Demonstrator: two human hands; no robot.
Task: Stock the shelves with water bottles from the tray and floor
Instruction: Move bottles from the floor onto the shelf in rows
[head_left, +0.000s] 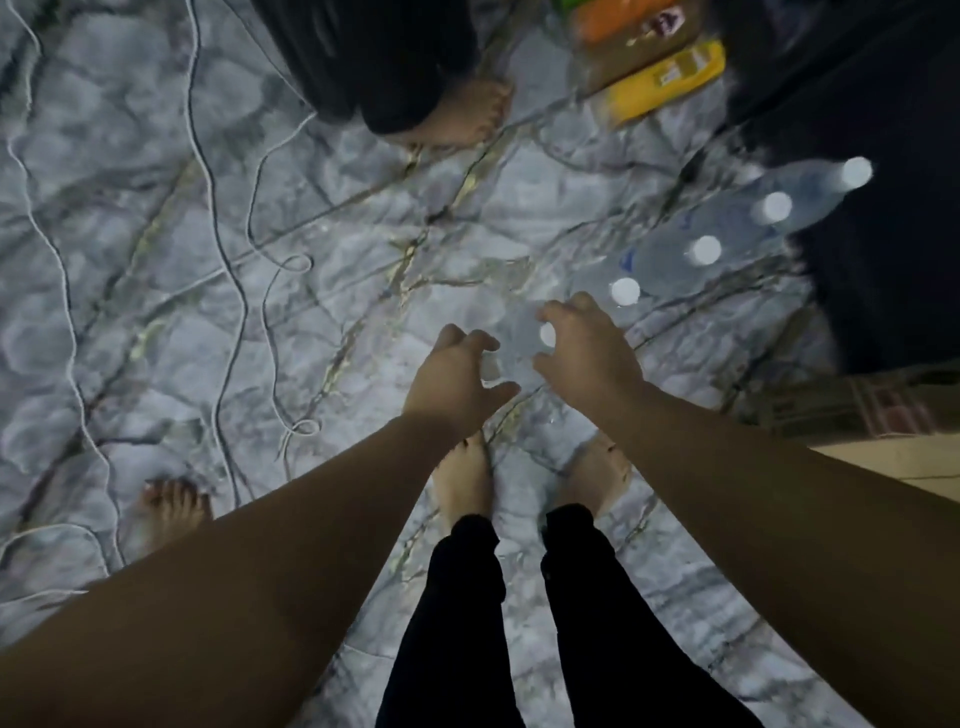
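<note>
Reaching down with both hands toward the nearest water bottle (524, 338), standing upright on the marble floor (156, 208). Right hand (582, 343) with fingers spread and curved over the white cap, left hand (457, 374) the same beside the bottle's shoulder; both relaxed and holding nothing yet, though contact hard to judge through the blur. Best to close one hand low round the neck or body, not on the cap alone, and to lift straight up.

Just behind, four more bottles (706, 249) in a line running up to the right, close together, so easy to knock the next one when lifting at a slant. Dark area (883, 234) along the right of the row, not clear what. Bare feet (462, 483) just below the hands. White cable (260, 260) looping to the left, well apart, but worth avoiding when stepping back. Another person's foot (467, 119) farther ahead. No shelves or tray clearly visible.
</note>
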